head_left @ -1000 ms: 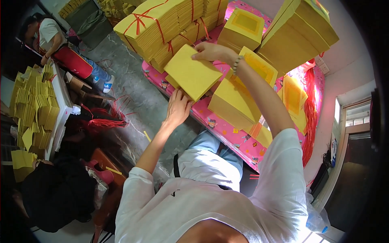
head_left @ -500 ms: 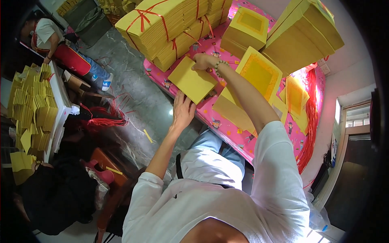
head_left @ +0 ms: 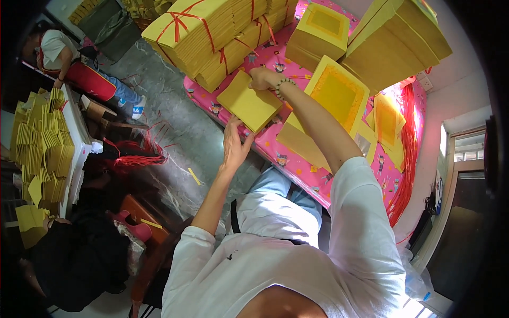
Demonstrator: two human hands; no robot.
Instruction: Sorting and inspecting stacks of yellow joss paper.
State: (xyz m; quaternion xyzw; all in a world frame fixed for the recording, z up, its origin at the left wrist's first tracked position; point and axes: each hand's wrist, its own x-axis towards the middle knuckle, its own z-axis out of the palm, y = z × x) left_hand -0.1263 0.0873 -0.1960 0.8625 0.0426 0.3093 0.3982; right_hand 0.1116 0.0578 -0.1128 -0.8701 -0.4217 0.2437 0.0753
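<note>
A squared stack of yellow paper (head_left: 246,103) lies on the pink patterned tabletop (head_left: 279,148), near its left edge. My left hand (head_left: 235,146) rests against the near left side of the stack, thumb spread toward the near corner and fingers stretched along the edge. At the far right side, my right hand (head_left: 262,78) has its fingers curled over the stack's edge; the fingertips are partly hidden. A beaded bracelet (head_left: 283,86) circles my right wrist. Beside my right forearm is a yellow stack with an orange-bordered top sheet (head_left: 338,95).
Red-tied yellow bundles (head_left: 212,40) rise behind the stack, and tall yellow stacks (head_left: 397,50) stand far right. Red strings (head_left: 405,164) hang along the right side. At left, a white table (head_left: 79,143) bears folded yellow paper; a person in a red apron (head_left: 87,77) stands beyond.
My left hand has shifted slightly down from the stack's top edge, and its thumb has spread outward. My right hand has moved a little left, its fingers more curled at the edge.
</note>
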